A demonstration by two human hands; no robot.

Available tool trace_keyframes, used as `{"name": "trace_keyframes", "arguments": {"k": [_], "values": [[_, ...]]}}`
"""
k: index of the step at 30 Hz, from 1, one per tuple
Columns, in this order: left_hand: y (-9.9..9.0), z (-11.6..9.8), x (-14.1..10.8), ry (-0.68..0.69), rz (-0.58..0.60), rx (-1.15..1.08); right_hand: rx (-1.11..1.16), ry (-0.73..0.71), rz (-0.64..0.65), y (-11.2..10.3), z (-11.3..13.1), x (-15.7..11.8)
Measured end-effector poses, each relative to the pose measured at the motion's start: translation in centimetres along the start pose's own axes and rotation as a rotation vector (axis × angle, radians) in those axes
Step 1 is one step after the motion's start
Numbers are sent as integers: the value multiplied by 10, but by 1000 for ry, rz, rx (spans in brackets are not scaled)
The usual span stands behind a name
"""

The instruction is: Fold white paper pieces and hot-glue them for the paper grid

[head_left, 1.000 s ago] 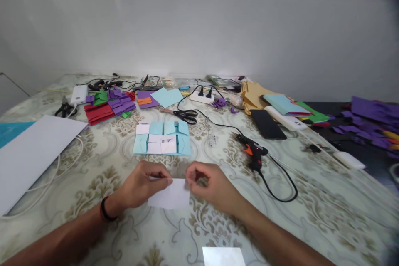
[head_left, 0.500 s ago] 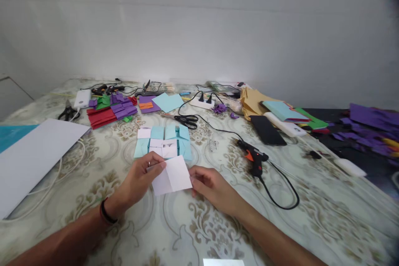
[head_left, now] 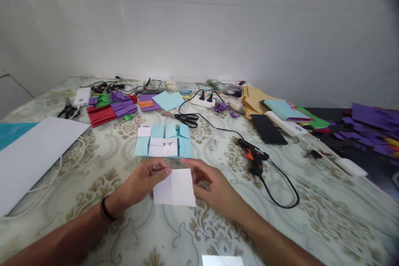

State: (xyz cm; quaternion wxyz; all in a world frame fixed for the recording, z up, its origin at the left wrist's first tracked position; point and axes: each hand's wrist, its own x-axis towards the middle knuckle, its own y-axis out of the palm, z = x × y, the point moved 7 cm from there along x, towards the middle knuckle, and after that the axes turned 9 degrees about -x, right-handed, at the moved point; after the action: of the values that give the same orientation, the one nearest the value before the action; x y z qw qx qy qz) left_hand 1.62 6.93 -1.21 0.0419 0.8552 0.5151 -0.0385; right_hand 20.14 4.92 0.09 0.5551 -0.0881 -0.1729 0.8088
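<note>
A white sheet of paper (head_left: 182,187) with a crease down its middle is pinched at its upper left part by my left hand (head_left: 145,181), thumb on top. My right hand (head_left: 215,185) is beside the sheet's right edge, thumb and fingers apart, the fingertips reaching behind its upper corner; whether they touch it I cannot tell. Just beyond the sheet lie folded light-blue and white paper pieces (head_left: 142,145), set side by side in a block. Another white paper (head_left: 222,261) shows partly at the bottom edge of the view.
To the right lies a black glue gun (head_left: 256,160) with its cable, near a black phone (head_left: 268,129). Black-handled scissors (head_left: 188,119) and a power strip (head_left: 202,102) are farther back. Red folded papers (head_left: 101,115) and a large white board (head_left: 40,149) are on the left.
The white sheet has come nearer to me and turned straighter. My right hand has loosened from its right edge, its fingers spreading; my left hand keeps its pinch.
</note>
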Motion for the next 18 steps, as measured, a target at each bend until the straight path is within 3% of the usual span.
{"name": "trace_keyframes", "arguments": {"k": [5,9,13,18], "values": [[4,-2,1,-37,35,-26,-6,-115,-21,-4,10,2],[0,-13,1,3,-30,47,62,1,-109,-15,4,3],[0,-16,2,-6,-28,-24,187,186,-161,-19,-9,1],[-7,-12,2,2,-95,-62,189,207,-179,-20,-14,0]]}}
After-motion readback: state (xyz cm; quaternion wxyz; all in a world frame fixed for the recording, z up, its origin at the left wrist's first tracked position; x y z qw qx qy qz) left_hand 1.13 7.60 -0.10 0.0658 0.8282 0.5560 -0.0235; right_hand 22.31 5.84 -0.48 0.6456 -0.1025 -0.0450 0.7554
